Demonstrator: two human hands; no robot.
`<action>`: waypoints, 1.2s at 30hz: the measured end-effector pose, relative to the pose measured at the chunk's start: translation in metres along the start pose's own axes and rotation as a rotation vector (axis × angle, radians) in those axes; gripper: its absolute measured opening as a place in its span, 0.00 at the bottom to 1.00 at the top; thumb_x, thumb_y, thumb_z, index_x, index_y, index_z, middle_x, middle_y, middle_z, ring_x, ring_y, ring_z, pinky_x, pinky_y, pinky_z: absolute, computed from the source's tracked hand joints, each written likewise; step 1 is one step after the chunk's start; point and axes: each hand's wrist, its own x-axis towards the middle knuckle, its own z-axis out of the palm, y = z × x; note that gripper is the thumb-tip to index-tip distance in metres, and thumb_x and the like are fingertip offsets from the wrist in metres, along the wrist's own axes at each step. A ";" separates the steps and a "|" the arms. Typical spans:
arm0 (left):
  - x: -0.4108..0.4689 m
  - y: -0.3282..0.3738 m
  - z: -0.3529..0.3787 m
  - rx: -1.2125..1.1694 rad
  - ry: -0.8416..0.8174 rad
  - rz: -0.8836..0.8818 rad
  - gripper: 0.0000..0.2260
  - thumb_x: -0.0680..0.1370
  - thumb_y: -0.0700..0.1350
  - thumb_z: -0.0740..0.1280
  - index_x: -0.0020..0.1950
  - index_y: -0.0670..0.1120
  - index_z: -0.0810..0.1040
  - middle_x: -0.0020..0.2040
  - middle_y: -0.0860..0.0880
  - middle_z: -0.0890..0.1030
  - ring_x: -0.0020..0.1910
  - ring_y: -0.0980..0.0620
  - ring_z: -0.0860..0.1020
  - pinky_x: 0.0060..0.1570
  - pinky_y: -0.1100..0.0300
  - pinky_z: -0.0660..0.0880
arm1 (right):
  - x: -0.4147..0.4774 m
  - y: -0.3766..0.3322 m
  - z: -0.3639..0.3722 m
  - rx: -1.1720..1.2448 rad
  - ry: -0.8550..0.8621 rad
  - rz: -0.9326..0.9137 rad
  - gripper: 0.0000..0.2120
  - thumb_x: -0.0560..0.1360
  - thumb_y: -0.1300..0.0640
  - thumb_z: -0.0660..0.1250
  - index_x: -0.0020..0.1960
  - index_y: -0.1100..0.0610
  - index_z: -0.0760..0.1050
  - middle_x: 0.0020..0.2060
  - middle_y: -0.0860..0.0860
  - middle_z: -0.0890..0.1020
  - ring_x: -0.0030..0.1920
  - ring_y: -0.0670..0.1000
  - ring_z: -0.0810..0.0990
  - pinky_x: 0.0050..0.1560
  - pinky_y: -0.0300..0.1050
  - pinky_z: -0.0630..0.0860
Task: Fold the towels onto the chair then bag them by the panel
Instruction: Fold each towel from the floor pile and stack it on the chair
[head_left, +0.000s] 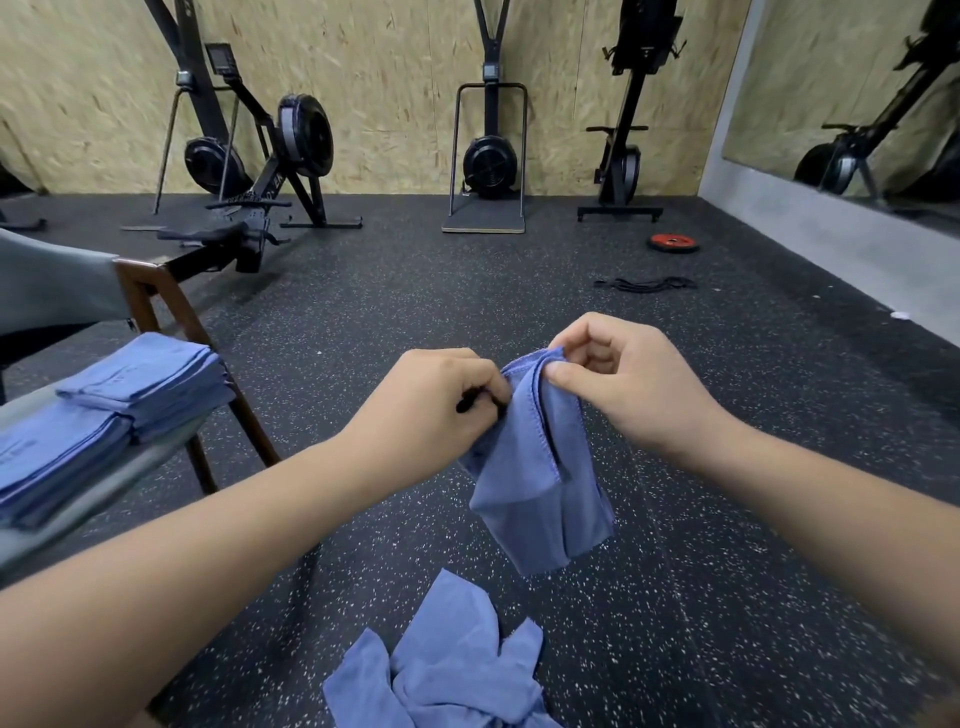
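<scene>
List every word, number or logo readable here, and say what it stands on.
Nothing reads clearly.
On the rowing machine: pale lettering on the frame, too blurred to read.
On the folded towels on the chair: faint marks, illegible.
On the red weight plate: any markings too small.
On the monitor: screen dark, nothing legible.
On the held towel: no print shows.
</scene>
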 end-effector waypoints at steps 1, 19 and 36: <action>0.000 0.002 0.001 -0.005 -0.001 -0.011 0.07 0.75 0.47 0.67 0.45 0.53 0.85 0.41 0.56 0.82 0.42 0.57 0.80 0.49 0.55 0.77 | 0.000 0.000 0.001 -0.001 -0.001 -0.003 0.04 0.78 0.64 0.75 0.49 0.56 0.82 0.43 0.58 0.86 0.41 0.50 0.81 0.50 0.58 0.81; 0.009 -0.034 -0.019 0.054 -0.166 -0.037 0.16 0.81 0.59 0.72 0.41 0.49 0.84 0.41 0.54 0.82 0.41 0.53 0.80 0.46 0.57 0.75 | 0.003 0.008 -0.015 -0.047 -0.008 -0.022 0.05 0.80 0.61 0.75 0.51 0.53 0.82 0.43 0.56 0.85 0.40 0.47 0.78 0.46 0.45 0.75; 0.010 -0.035 -0.033 -0.305 0.082 -0.215 0.09 0.71 0.50 0.84 0.41 0.51 0.86 0.37 0.52 0.85 0.35 0.59 0.78 0.38 0.59 0.75 | 0.005 0.009 -0.020 -0.104 0.026 -0.005 0.06 0.79 0.63 0.73 0.49 0.52 0.80 0.42 0.55 0.84 0.39 0.48 0.77 0.45 0.46 0.75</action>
